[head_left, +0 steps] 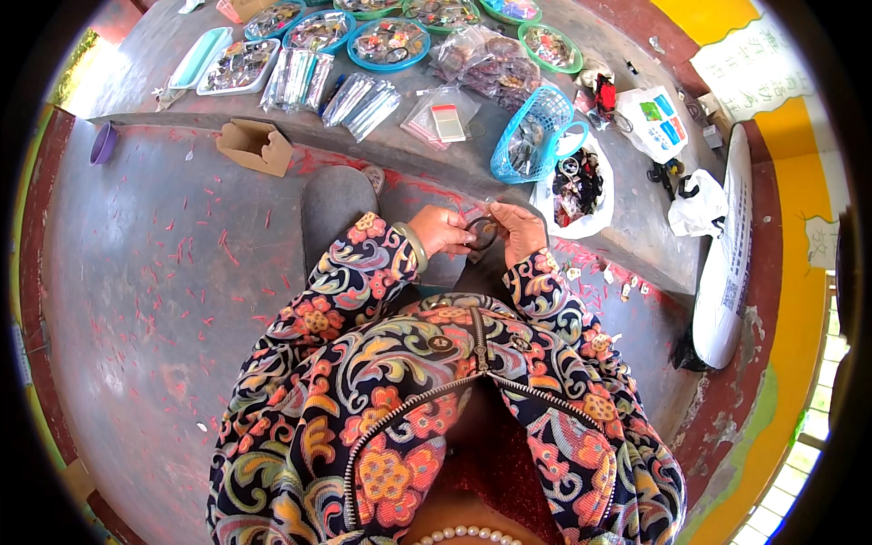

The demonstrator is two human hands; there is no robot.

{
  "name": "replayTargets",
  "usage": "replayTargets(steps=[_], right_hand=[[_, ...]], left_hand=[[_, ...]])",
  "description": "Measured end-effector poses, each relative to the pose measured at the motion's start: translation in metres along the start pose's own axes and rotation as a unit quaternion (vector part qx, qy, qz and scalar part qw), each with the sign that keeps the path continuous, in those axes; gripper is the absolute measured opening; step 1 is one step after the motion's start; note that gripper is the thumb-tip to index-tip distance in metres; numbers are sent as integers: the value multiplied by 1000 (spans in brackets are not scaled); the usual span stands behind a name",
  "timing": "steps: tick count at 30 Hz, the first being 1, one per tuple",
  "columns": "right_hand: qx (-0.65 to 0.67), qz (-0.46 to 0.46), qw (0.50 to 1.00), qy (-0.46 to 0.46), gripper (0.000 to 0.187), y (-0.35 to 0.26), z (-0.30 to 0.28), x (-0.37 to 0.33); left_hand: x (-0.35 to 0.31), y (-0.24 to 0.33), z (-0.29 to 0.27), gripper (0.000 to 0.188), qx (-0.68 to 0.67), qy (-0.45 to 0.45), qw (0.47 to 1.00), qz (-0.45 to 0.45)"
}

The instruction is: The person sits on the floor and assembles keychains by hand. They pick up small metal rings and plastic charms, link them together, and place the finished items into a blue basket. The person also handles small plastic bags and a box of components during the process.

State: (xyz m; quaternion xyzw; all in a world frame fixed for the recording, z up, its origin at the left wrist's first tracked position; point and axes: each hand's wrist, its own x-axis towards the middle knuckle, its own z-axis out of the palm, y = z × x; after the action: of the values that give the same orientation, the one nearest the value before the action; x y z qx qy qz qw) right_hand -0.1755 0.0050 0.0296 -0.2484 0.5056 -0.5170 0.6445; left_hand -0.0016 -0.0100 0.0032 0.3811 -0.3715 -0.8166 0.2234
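In front of my lap, both my hands are closed on a small dark loop [484, 233] that looks like a hair tie. My left hand [440, 229] pinches its left side with the fingertips; a bangle circles that wrist. My right hand [521, 231] grips the upper right side, thumb and fingers together. A bit of clear plastic seems to show between the fingertips, too small to make out. Just beyond my right hand stands a white plastic bag [595, 227], opened wide, with dark loops and small coloured pieces inside.
On the raised concrete ledge stand a blue basket [551, 102], a clear packet [468, 106], bundles of wrapped strips [361, 102] and several trays of small goods, one a blue tray [389, 66]. A cardboard box [252, 150] and a purple bowl [104, 143] sit below, left.
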Motion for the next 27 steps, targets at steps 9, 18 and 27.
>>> replayTargets(steps=[9,18,27], right_hand=[[-8,-19,998,52,13,2,-17,11],[60,-18,995,73,13,-11,-21,12],[29,21,998,52,16,-1,3,2]], left_hand=[[0,-1,-3,17,-67,17,997,26],[-7,7,1,24,-83,15,996,41],[-4,4,2,26,-83,60,993,52]])
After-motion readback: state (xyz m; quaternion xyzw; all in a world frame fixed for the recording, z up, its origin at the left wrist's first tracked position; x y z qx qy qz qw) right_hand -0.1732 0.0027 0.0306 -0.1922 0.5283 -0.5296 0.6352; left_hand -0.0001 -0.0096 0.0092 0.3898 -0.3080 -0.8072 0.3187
